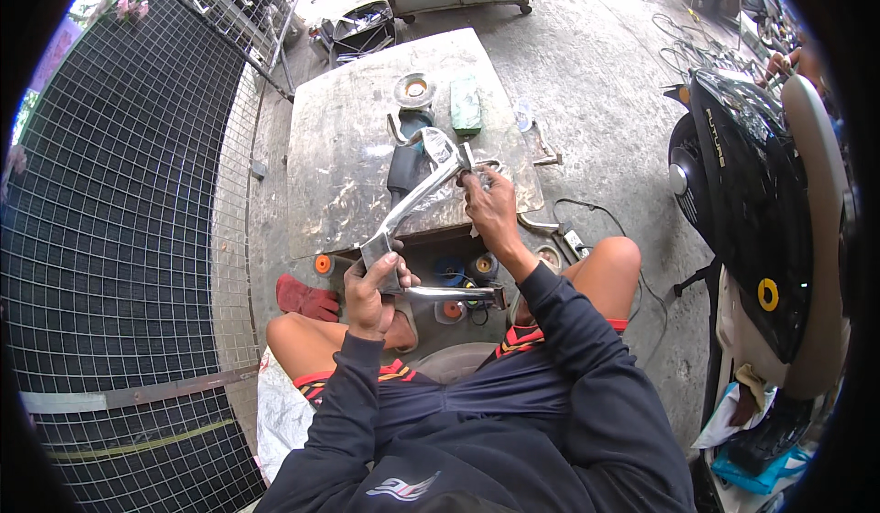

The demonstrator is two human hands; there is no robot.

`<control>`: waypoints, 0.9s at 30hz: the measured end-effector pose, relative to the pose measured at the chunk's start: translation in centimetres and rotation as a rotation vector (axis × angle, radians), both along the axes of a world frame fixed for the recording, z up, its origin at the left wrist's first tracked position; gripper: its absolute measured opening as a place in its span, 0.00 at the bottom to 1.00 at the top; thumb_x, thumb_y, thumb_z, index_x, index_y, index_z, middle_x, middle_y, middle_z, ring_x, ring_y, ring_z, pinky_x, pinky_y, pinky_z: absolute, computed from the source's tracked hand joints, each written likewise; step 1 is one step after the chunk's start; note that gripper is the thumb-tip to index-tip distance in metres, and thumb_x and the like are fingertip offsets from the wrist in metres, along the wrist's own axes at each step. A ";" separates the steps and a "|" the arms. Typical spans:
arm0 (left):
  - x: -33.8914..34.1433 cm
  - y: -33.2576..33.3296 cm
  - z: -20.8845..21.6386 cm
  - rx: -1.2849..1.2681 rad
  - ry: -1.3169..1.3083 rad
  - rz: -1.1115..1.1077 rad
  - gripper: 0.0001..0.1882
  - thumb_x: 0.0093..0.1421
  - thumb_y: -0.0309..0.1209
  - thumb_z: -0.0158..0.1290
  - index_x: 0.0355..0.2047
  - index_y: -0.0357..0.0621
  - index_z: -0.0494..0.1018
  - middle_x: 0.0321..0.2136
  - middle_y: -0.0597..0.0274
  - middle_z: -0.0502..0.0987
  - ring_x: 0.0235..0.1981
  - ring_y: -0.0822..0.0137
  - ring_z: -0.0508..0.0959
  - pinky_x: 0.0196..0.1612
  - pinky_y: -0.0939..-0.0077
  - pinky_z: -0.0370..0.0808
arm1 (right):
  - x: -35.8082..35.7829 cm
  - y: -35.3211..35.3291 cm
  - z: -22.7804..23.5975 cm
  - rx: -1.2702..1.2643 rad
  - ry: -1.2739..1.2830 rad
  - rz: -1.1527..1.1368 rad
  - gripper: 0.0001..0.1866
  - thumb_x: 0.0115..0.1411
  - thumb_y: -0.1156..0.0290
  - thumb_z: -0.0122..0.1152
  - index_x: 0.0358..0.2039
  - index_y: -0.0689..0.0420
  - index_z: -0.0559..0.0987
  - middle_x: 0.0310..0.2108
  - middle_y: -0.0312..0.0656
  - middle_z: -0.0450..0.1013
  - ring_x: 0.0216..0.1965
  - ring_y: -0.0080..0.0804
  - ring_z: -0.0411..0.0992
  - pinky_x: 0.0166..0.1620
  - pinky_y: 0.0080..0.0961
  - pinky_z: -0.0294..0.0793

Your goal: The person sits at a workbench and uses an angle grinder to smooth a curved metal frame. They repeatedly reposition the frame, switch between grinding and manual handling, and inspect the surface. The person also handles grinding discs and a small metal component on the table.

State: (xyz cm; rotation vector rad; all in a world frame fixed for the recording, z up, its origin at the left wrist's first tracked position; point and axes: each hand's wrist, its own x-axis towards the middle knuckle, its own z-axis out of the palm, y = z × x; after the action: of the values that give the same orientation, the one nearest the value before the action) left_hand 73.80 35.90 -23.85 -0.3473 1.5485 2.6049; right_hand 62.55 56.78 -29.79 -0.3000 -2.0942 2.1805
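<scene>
The left hand [369, 295] is closed, thumb on top, around the lower bend of a shiny silver bent metal bar [417, 199]; the right hand [492, 206] has fingers curled around its upper end. The bar is held across the near edge of the pale, scuffed worktop [339, 155]. Farther out, a green rectangular block [466, 108] lies toward the far right corner, beside a round silver metal dish [415, 90].
</scene>
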 end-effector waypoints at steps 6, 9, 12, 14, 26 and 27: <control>0.1 0.5 -0.3 -0.014 0.023 0.019 0.16 0.64 0.27 0.59 0.48 0.26 0.76 0.27 0.57 0.79 0.25 0.66 0.81 0.36 0.61 0.85 | 0.6 -0.5 0.7 -0.323 -0.035 -0.051 0.18 0.66 0.68 0.70 0.50 0.62 0.75 0.23 0.31 0.71 0.19 0.17 0.65 0.20 0.22 0.63; 0.1 0.6 -0.5 -0.069 0.058 -0.005 0.16 0.64 0.25 0.59 0.48 0.26 0.77 0.27 0.56 0.79 0.25 0.66 0.81 0.36 0.63 0.85 | 0.5 -0.6 1.1 -0.543 -0.069 -0.004 0.16 0.65 0.69 0.71 0.48 0.63 0.76 0.23 0.31 0.70 0.19 0.17 0.64 0.20 0.21 0.62; 0.2 0.8 -0.7 -0.141 0.082 -0.029 0.16 0.64 0.27 0.59 0.49 0.29 0.76 0.28 0.58 0.79 0.26 0.67 0.80 0.37 0.62 0.85 | 0.6 -1.0 1.3 -0.622 -0.140 -0.099 0.14 0.65 0.71 0.70 0.46 0.63 0.77 0.23 0.31 0.70 0.19 0.17 0.64 0.20 0.19 0.62; 0.2 1.2 -1.0 -0.205 0.099 -0.026 0.17 0.64 0.27 0.60 0.49 0.29 0.76 0.28 0.58 0.79 0.26 0.67 0.81 0.37 0.63 0.85 | 0.8 -1.2 1.4 -0.743 -0.135 -0.115 0.10 0.66 0.73 0.69 0.42 0.61 0.77 0.26 0.32 0.72 0.21 0.17 0.63 0.21 0.18 0.61; 0.5 2.8 -1.8 -0.183 0.096 0.030 0.15 0.64 0.25 0.60 0.49 0.29 0.78 0.28 0.57 0.80 0.26 0.67 0.81 0.36 0.67 0.83 | 0.8 -1.7 2.2 -0.755 -0.114 -0.153 0.07 0.68 0.73 0.64 0.41 0.58 0.75 0.24 0.30 0.68 0.21 0.16 0.63 0.20 0.17 0.61; 0.5 2.8 -1.8 -0.175 0.085 0.037 0.15 0.64 0.25 0.60 0.49 0.29 0.78 0.28 0.57 0.80 0.26 0.66 0.81 0.36 0.67 0.83 | 0.7 -1.8 2.2 -0.733 -0.088 -0.157 0.06 0.68 0.73 0.63 0.41 0.57 0.74 0.23 0.29 0.67 0.20 0.16 0.62 0.20 0.17 0.61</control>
State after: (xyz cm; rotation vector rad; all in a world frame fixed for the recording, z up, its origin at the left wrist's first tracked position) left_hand 74.28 38.71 -25.69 -0.2847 1.8206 2.5488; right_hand 63.30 54.98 -27.61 -0.5937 -1.1594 2.7750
